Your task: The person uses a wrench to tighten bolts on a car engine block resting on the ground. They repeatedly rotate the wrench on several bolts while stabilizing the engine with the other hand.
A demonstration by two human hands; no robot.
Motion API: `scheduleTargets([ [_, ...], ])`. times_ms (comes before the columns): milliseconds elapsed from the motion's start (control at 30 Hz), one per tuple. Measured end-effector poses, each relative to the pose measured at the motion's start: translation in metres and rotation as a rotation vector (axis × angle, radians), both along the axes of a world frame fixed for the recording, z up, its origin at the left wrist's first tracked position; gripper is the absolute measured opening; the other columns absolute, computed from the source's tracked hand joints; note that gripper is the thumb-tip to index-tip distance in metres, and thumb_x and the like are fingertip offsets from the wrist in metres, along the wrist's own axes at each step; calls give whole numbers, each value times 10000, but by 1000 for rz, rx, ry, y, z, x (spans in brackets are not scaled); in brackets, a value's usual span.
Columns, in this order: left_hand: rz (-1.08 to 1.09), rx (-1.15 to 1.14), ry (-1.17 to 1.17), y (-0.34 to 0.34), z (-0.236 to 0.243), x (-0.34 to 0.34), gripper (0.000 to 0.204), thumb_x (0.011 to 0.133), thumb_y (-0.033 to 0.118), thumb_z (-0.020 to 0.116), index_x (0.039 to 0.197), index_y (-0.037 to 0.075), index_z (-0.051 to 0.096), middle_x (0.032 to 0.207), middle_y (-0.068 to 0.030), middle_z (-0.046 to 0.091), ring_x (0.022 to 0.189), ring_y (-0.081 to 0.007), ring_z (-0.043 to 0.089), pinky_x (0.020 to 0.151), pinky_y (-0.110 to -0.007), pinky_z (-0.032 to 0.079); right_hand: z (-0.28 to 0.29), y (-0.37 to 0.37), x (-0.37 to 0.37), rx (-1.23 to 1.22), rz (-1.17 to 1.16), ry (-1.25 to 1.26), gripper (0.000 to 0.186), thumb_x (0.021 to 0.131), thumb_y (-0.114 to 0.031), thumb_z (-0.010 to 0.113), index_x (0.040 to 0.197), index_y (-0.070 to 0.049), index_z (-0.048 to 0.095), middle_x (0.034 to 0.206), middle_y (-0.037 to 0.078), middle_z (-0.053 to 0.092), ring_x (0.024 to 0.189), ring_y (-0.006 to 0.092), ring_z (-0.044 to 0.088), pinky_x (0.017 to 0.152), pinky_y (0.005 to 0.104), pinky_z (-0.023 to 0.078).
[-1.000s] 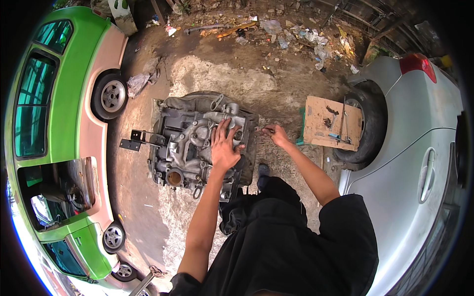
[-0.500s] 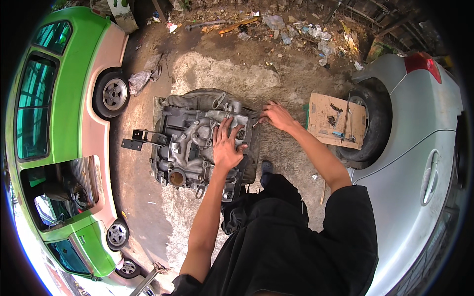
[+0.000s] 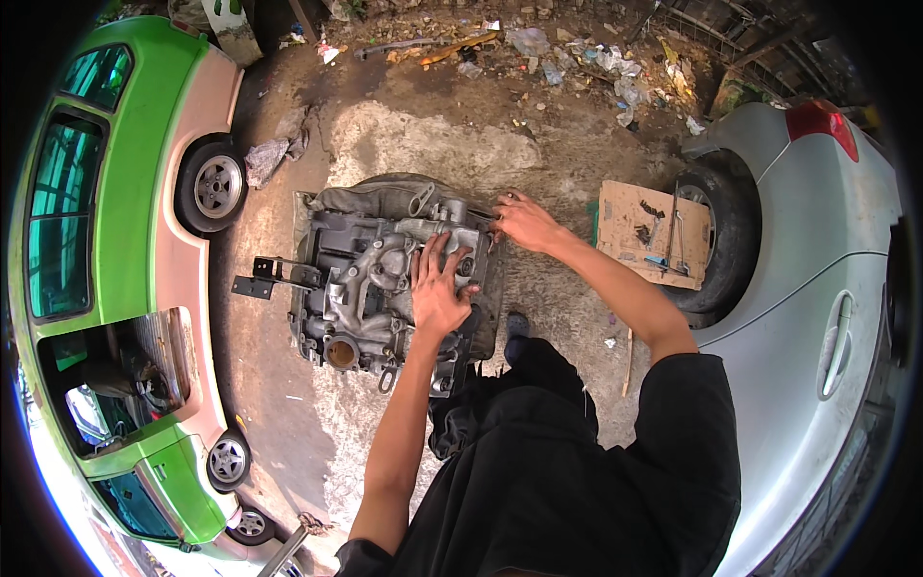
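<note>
A grey metal engine with a cast intake manifold sits low on the ground in front of me. My left hand lies on the right part of its top, palm down, fingers spread over the metal. At the engine's right edge is my right hand, its fingers bent and drawn together beside the casting. Whatever those fingers grip is too small to make out. A black bracket with holes sticks out from the engine's left side.
A flat piece of cardboard with tools and small dark parts lies by the wheel of a silver car on the right. A green and pink van stands on the left. Litter covers the ground at the far side.
My right hand has moved slightly left and its fingers have shifted at the engine's right edge. My left hand stays in the same place on the engine.
</note>
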State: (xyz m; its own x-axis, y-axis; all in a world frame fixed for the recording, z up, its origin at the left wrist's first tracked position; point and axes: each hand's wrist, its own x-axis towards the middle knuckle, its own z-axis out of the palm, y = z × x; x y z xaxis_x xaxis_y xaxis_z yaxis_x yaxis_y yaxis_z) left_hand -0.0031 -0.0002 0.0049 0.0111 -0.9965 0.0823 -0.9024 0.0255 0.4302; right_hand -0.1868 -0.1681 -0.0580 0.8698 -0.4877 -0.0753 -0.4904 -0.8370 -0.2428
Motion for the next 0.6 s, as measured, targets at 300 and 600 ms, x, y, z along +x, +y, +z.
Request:
scheduleTargets([
  [300,-1,-6,2,-1,1,-1,655,709,291,785,1317,192,560,1513,-81,393,1462,-301,276,1200,-523,206,-36,5,-17,201,-184,-146,167,833,-86,686,984,-124,748,1082,53,688,1165,263,575,1048,522,422],
  [600,-8,-1,0,-1,1,-2,661,706,252,791,1322,211,553,1510,-84,377,1454,-324,280,1191,-506,248,-101,59,-9,909,-847,-524,150,925,-110,699,997,20,714,956,116,731,886,204,683,788,380,522],
])
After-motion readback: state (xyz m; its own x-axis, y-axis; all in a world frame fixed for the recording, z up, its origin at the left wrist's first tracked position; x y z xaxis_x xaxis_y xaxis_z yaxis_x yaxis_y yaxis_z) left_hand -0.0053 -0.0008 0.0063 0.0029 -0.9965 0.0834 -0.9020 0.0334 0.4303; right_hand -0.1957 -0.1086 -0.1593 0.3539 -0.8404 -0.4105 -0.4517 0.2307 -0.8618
